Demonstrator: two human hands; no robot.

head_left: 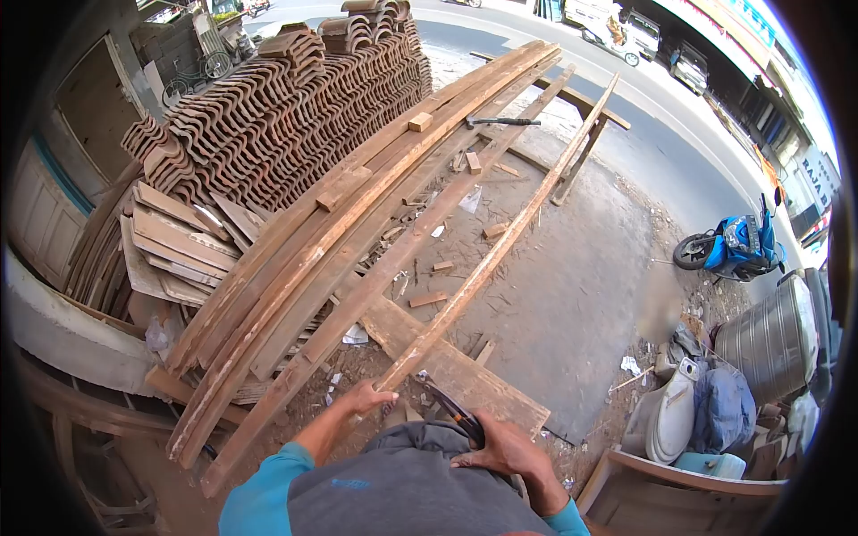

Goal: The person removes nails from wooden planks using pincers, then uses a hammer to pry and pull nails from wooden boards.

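My left hand (pixel 365 398) is closed round the near end of a long thin wooden strip (pixel 487 259), which runs away to the upper right. In my right hand (pixel 502 447), close to my body, is a dark-handled tool (pixel 454 409) with its head pointing up and left; its type is hard to make out. Beneath the strip's near end lies a wide plank (pixel 465 373). To the left, several long beams (pixel 313 241) lie side by side, with small wood blocks (pixel 420 121) on them. A hammer (pixel 500 121) rests across the beams near their far end.
Stacked roof tiles (pixel 286 116) stand at the upper left, above a pile of boards (pixel 174 237). Wood scraps (pixel 429 299) litter the ground. At right are a blue motorbike (pixel 737 241), a metal drum (pixel 767 330) and a toilet bowl (pixel 666 415). Vehicles and a rider are on the road.
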